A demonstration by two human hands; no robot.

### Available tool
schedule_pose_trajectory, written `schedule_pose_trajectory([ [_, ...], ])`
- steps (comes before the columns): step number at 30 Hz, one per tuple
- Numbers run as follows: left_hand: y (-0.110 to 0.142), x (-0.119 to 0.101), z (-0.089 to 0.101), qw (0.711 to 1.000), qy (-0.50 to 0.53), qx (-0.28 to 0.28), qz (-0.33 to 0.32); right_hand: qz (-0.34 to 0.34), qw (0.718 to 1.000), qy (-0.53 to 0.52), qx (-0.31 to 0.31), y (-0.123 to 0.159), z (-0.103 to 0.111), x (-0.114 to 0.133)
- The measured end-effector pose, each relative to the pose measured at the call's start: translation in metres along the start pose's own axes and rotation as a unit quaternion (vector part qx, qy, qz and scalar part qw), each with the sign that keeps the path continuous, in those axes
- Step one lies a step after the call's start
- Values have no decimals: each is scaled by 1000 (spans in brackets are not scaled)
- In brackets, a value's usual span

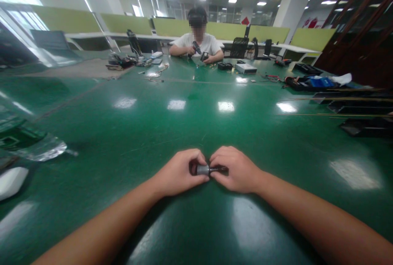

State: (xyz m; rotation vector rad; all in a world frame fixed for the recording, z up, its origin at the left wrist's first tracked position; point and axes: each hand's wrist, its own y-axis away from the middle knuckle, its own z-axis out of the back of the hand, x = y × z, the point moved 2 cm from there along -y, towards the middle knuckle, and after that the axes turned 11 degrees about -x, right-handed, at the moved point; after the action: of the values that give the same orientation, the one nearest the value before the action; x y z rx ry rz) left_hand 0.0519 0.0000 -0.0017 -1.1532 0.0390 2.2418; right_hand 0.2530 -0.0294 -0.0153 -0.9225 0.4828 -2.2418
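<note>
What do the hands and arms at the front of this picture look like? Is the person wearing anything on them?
The left hand and right hand are bare, with no gloves. The left forearm and right forearm show no sleeves, watch or bracelet. I see no rings, but some fingers are partly hidden.

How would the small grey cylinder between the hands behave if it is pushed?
The grey cylinder would probably roll, as its side looks round. It seems stiff, perhaps metal, judging by its dull shine. The glossy table may let it slide easily.
</note>
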Motion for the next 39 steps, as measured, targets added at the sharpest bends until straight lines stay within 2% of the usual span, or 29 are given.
schedule_pose_trajectory([
  [39,0,2,1,1000,-26,7,-7,6,1000,16,12,0,6,-2],
])
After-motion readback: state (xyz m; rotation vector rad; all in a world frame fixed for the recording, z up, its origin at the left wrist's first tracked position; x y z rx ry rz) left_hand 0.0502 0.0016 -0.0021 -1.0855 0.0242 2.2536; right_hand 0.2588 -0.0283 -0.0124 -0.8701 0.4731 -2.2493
